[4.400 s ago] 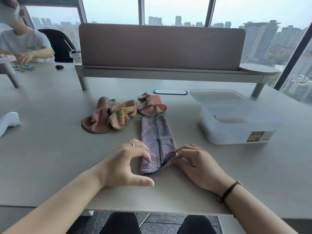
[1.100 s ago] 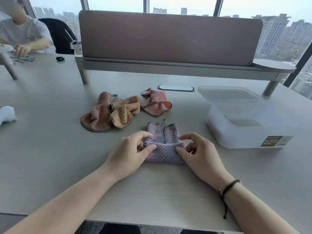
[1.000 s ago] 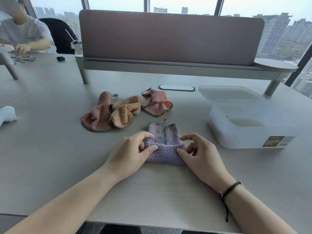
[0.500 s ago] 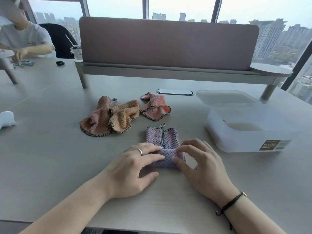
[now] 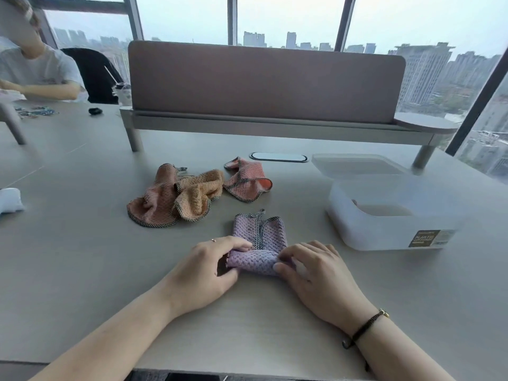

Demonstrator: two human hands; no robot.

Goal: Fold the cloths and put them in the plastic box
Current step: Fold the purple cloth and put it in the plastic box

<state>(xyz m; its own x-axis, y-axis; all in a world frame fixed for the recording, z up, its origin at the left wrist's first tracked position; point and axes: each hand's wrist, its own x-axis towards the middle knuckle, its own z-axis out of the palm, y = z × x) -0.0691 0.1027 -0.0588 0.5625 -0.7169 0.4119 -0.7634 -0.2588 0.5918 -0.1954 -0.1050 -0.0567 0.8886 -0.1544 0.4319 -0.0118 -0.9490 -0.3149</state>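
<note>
A purple waffle cloth [image 5: 259, 243] with dark edging lies folded on the table in front of me, its near end doubled over into a thick fold. My left hand [image 5: 203, 273] grips the left end of that fold and my right hand [image 5: 316, 273] pinches its right end. Three crumpled cloths lie further back: a pink one [image 5: 154, 202], an orange one [image 5: 199, 193] and a salmon one [image 5: 247, 180]. The translucent white plastic box [image 5: 384, 229] stands open to the right, with its lid [image 5: 357, 166] resting behind it.
A brown desk divider [image 5: 264, 81] on a raised shelf crosses the back of the table. A cable port [image 5: 279, 157] sits in front of it. A white object [image 5: 9, 200] lies at the left edge. Another person [image 5: 35, 70] sits at the far left.
The long purple strip has been folded over from its near end into a short packet. In the last second both hands closed on the ends of the near fold.
</note>
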